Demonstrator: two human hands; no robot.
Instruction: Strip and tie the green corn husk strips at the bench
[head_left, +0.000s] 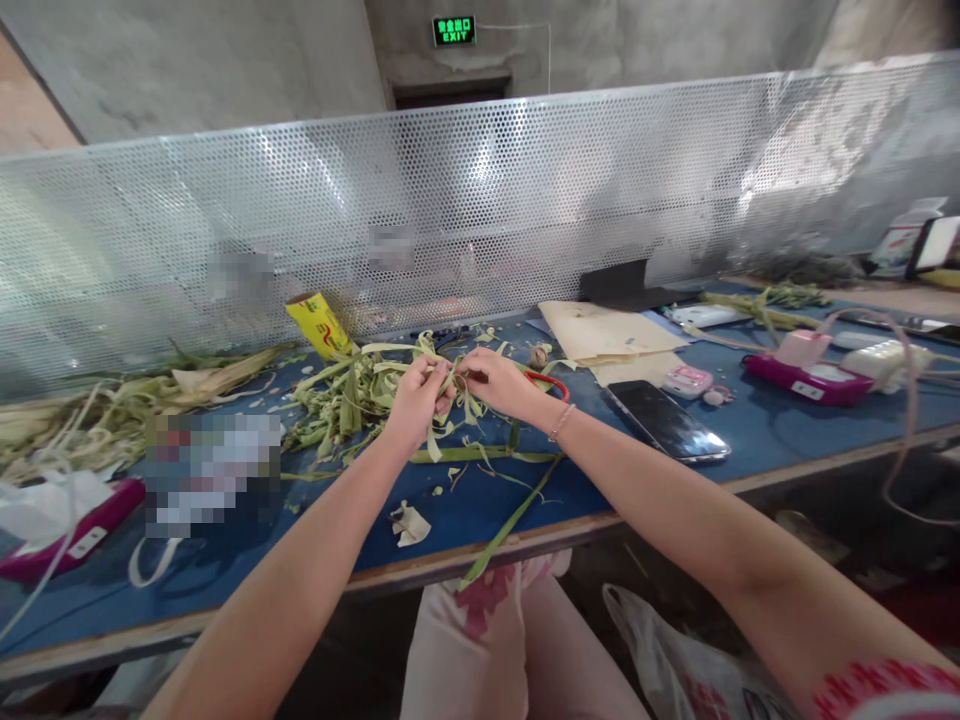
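My left hand (418, 402) is closed, its fingertips pinching a pale green leaf strip (435, 440) that hangs below them. Close on its right, my right hand (499, 384) is also closed, thumb and fingers meeting on the same small bunch of strips. Exactly how the strips run between the fingertips is too small to make out. Beneath and left of the hands lies a tangled heap of green leaf strips (349, 400). A red-orange loop (553, 383), perhaps a tool's handle, shows partly behind my right hand. Long green blades (510, 525) reach over the table edge.
A yellow tube (319, 325) stands tilted behind the heap. Right of my arm lie a black phone (664, 420), brown paper (611, 335) and a purple power strip (810, 380). Another purple strip (101, 525) is at left. A perforated metal screen (480, 200) borders the table's back.
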